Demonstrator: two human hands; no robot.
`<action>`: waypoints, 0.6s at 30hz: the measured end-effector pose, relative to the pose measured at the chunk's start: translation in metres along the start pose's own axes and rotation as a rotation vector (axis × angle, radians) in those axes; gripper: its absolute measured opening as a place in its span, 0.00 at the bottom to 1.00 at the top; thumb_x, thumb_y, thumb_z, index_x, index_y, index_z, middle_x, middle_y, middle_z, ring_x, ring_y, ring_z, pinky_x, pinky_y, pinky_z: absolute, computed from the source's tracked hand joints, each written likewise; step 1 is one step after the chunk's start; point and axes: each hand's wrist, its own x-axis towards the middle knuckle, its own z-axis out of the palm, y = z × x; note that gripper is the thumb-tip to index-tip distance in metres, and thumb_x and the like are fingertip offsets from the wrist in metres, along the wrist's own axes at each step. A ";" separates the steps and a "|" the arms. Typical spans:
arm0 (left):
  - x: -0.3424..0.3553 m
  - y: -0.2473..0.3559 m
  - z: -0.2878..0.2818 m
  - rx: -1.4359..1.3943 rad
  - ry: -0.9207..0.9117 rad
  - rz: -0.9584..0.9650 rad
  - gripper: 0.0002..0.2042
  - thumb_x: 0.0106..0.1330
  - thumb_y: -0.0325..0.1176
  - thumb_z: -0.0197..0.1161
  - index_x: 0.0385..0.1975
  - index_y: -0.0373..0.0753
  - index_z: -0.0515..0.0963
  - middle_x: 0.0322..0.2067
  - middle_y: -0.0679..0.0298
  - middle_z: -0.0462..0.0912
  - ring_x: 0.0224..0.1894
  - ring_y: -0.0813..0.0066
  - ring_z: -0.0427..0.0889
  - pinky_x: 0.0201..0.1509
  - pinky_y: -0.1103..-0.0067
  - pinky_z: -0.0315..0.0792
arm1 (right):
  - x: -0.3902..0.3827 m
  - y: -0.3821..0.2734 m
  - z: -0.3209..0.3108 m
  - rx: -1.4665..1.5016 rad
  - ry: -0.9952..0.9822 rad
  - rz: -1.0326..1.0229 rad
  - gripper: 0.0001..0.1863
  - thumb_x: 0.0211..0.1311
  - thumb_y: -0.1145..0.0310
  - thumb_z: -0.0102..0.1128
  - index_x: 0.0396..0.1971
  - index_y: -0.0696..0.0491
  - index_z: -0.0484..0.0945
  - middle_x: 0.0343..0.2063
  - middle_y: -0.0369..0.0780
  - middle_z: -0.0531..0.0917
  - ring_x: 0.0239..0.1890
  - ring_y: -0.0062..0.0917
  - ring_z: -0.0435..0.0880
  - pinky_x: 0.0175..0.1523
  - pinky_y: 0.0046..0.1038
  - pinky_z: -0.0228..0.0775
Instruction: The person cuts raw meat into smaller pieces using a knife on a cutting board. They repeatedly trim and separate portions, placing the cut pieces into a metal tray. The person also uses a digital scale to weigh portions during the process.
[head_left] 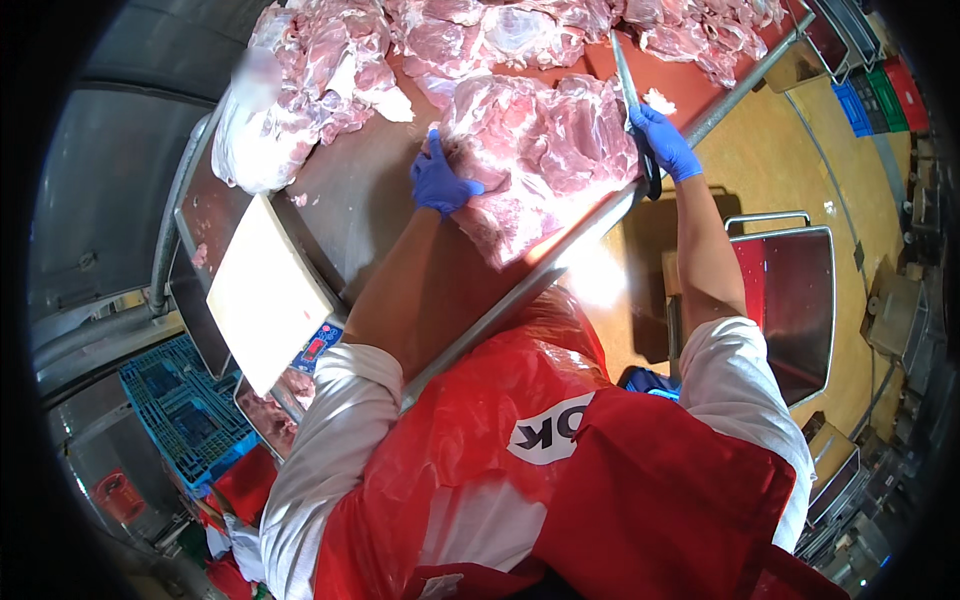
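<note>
A large slab of raw pink meat point(540, 150) lies on the steel table point(350, 200) in front of me. My left hand point(440, 180), in a blue glove, presses on the slab's left edge. My right hand point(665, 140), also gloved in blue, grips a knife point(627, 80) by its dark handle. The long blade points up and away along the slab's right side, its edge close to the meat.
More raw meat point(480, 35) is heaped across the table's far side, some of it in a clear bag point(250, 150). A white scale point(265, 295) stands at the table's left end. Blue crates point(185, 410) sit lower left, a steel cart point(795, 300) at right.
</note>
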 end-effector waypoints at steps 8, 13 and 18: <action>0.064 -0.024 -0.038 -0.010 0.119 0.591 0.56 0.35 0.48 0.81 0.71 0.46 0.61 0.61 0.38 0.68 0.64 0.40 0.68 0.66 0.57 0.66 | -0.101 -0.004 0.085 -0.181 -0.009 0.098 0.14 0.73 0.61 0.57 0.50 0.54 0.79 0.32 0.27 0.77 0.34 0.12 0.70 0.41 0.19 0.68; 0.080 -0.027 -0.067 0.214 0.453 0.410 0.38 0.50 0.41 0.74 0.64 0.38 0.69 0.56 0.43 0.74 0.59 0.42 0.72 0.63 0.58 0.69 | -0.153 0.049 0.181 0.124 -0.072 0.044 0.13 0.75 0.60 0.56 0.47 0.54 0.79 0.31 0.30 0.78 0.33 0.14 0.74 0.42 0.21 0.70; -0.025 -0.056 -0.057 -0.259 0.614 0.113 0.29 0.62 0.39 0.66 0.61 0.31 0.70 0.57 0.40 0.72 0.61 0.41 0.70 0.65 0.56 0.67 | -0.180 0.015 0.204 0.150 -0.102 0.100 0.15 0.75 0.58 0.54 0.47 0.54 0.78 0.33 0.33 0.80 0.35 0.18 0.78 0.42 0.24 0.76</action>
